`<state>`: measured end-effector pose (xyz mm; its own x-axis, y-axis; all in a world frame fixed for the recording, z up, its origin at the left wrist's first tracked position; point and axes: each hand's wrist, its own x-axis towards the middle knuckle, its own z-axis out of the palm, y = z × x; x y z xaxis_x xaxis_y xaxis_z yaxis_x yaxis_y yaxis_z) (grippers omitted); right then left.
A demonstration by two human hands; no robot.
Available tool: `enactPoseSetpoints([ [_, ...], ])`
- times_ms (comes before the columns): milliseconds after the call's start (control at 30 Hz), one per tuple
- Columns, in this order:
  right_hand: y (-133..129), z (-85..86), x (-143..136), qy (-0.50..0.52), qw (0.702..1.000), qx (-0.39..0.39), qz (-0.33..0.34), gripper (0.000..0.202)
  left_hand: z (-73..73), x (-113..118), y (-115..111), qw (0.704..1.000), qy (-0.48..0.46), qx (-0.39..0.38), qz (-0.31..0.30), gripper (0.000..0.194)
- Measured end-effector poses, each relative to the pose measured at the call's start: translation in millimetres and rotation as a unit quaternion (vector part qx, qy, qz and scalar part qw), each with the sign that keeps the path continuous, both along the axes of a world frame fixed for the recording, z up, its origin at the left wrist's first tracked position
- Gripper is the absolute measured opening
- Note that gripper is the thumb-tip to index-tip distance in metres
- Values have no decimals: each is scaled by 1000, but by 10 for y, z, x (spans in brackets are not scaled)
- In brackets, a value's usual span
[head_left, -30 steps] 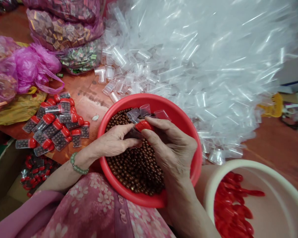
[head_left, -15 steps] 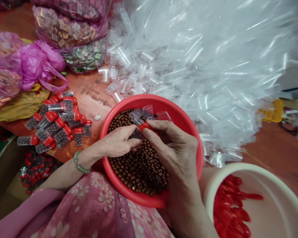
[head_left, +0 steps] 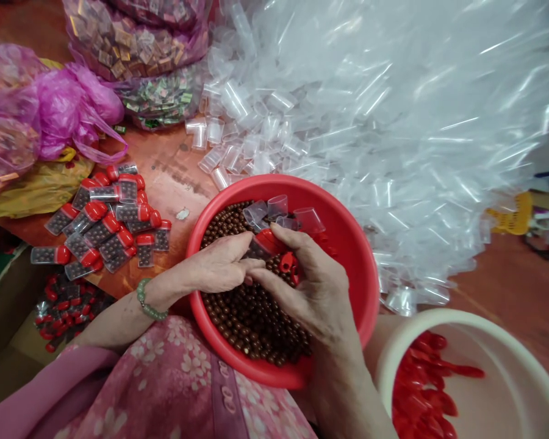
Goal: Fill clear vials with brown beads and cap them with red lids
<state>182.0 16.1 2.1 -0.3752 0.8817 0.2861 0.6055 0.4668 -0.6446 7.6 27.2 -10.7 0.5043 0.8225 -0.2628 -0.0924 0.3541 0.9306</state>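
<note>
My left hand [head_left: 219, 261] is closed around a small clear plastic container [head_left: 258, 249] of brown balls, held over the red basin. A red cap [head_left: 271, 240] sits on its end. My right hand [head_left: 318, 280] has its index fingertip at that cap, while the thumb reaches toward my left fingertips. More red caps [head_left: 287, 263] show under the right hand, apparently held in its curled, partly hidden fingers. Brown balls [head_left: 256, 323] fill much of the basin [head_left: 370, 286]. Several empty clear containers [head_left: 308, 219] lie on them at the far side.
Filled red-capped containers [head_left: 105, 228] are piled on the table at left, with more in a box [head_left: 9, 366] below. Clear empty containers [head_left: 348, 122] form a large heap behind. A cream tub [head_left: 498, 329] at right holds red pieces [head_left: 423, 390]. Pink bags [head_left: 68, 107] stand at far left.
My right thumb has moved off the cap and down toward my left fingers, opening the pinch. More of the red cap and the loose caps below now shows. The view has shifted slightly.
</note>
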Motion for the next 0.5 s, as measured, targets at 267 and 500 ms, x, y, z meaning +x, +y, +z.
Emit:
enactPoseSetpoints([
  [267, 19, -106, -139, -146, 974, 176, 4, 73, -21, 39, 36, 993, -85, -85, -11, 6],
  [500, 22, -133, -163, -173, 952, 251, -1, 72, -52, 35, 25, 980, -157, -124, -24, 8],
])
